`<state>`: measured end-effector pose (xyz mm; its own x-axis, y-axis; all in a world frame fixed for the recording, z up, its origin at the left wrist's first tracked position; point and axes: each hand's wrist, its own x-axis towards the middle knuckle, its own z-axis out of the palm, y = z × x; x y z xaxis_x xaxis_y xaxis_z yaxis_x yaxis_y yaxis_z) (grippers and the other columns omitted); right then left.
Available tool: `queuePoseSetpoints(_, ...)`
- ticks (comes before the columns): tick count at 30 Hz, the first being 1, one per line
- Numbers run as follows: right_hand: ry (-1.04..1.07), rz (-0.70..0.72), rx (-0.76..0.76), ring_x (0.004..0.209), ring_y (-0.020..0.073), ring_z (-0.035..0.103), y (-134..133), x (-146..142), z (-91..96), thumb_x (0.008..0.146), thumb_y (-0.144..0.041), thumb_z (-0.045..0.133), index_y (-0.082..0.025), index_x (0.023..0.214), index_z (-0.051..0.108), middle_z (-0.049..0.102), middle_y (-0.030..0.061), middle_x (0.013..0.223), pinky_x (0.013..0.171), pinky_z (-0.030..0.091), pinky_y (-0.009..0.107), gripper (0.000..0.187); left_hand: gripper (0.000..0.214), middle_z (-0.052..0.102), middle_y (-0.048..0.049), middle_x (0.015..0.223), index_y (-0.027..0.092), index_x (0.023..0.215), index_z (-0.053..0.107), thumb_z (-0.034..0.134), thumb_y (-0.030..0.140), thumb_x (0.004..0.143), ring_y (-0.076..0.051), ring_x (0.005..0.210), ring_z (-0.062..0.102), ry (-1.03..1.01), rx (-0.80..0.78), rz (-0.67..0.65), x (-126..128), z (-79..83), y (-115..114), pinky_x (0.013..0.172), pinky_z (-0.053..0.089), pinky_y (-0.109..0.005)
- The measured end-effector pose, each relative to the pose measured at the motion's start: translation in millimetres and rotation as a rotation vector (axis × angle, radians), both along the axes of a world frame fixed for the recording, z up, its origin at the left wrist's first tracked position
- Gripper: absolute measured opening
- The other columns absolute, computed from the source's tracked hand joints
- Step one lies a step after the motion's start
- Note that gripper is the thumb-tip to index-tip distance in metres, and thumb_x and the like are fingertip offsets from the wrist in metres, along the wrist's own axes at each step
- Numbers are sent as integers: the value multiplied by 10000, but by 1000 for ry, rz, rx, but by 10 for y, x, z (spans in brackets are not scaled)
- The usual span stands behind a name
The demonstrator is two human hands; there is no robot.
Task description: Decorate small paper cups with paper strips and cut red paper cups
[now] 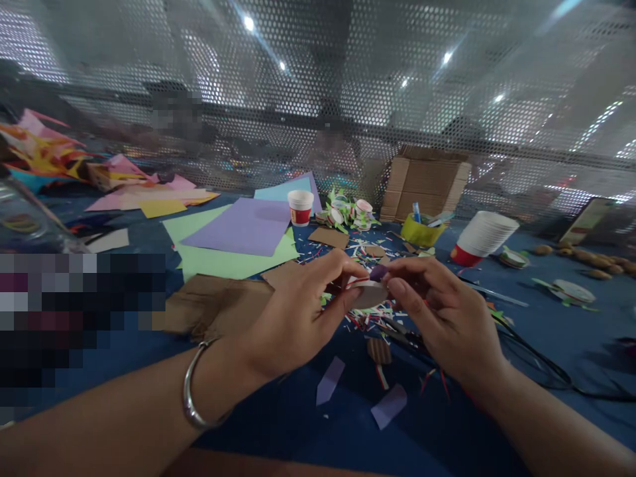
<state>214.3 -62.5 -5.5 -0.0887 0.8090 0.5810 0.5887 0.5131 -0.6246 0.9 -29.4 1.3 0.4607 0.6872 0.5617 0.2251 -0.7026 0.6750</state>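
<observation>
In the head view, the left hand [303, 311] pinches a white disc [370, 298] above the worktop [278, 424], between the two hands, while the right hand [447, 318] closes finger and thumb on a purple piece [378, 273] at the disc's rim. Toward the worktop's far edge, a yellow container [422, 233] holds a blue-topped item [416, 212] and other slim pieces, beside nested white cups [489, 232]; the marking on the red-banded cup [301, 208] is too small to read.
</observation>
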Motion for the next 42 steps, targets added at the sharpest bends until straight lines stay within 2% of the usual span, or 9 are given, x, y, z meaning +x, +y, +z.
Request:
queuePoseSetpoints(6,-76,-16,4,711,139,665,2,-2,41,1001,-292,622,-241,971,703,728,11,878,614,518,266,100,111,690,-46,1020,206,1103,618,578,226,1001,-160,904,649,82,-67,-45,-5,-13,14,797,521,-302)
queuePoseSetpoints(10,-79,-11,-34,667,124,640,11,0,52,1003,-286,619,-239,947,691,708,-4,833,589,502,258,103,140,694,-52,1015,193,1113,599,609,231,980,-145,878,657,10,-194,-92,16,-11,20,781,539,-280)
queuePoseSetpoints(15,-32,-31,-80,723,138,688,28,6,50,1000,-336,639,-242,1051,687,731,10,905,650,551,265,117,334,718,-46,991,201,1224,625,703,249,903,-168,896,680,-117,-545,-134,59,-80,77,781,565,-301)
queuePoseSetpoints(18,-41,-60,-19,816,163,716,21,14,40,965,-343,691,-241,1173,656,734,40,1035,735,584,302,235,295,726,-39,1002,202,1140,648,745,256,867,-164,900,686,-247,-749,-93,80,-101,110,765,582,-296)
queuePoseSetpoints(21,-196,-37,64,838,181,701,17,14,34,923,-359,746,-244,1224,643,713,58,1092,774,587,343,338,209,718,-23,981,186,1029,653,761,230,856,-139,869,683,-382,-923,-83,101,-57,108,726,591,-256)
queuePoseSetpoints(24,-313,-19,124,957,244,693,27,3,37,901,-400,767,-250,1220,653,717,80,1118,805,585,390,371,142,698,-36,959,165,929,677,742,285,889,-148,874,673,-503,-1032,-102,115,8,90,719,616,-266)
queuePoseSetpoints(29,-278,-29,115,936,242,691,34,-8,55,889,-415,780,-243,1253,657,707,92,1126,757,596,377,421,98,691,-30,960,190,942,709,711,286,926,-146,865,675,-620,-1139,-211,98,62,84,744,642,-289)
queuePoseSetpoints(33,-274,10,105,901,212,679,14,6,61,882,-389,795,-223,1309,629,693,85,1112,756,601,354,487,100,687,-14,1019,226,1028,687,703,272,941,-143,887,674,-588,-1154,-265,81,77,82,724,638,-270)
queuePoseSetpoints(42,-302,43,110,943,220,674,-38,10,79,885,-365,784,-224,1290,595,683,83,1107,772,612,356,469,165,688,14,991,263,1071,607,717,266,948,-110,923,665,-492,-1159,-427,16,23,130,829,584,-238)
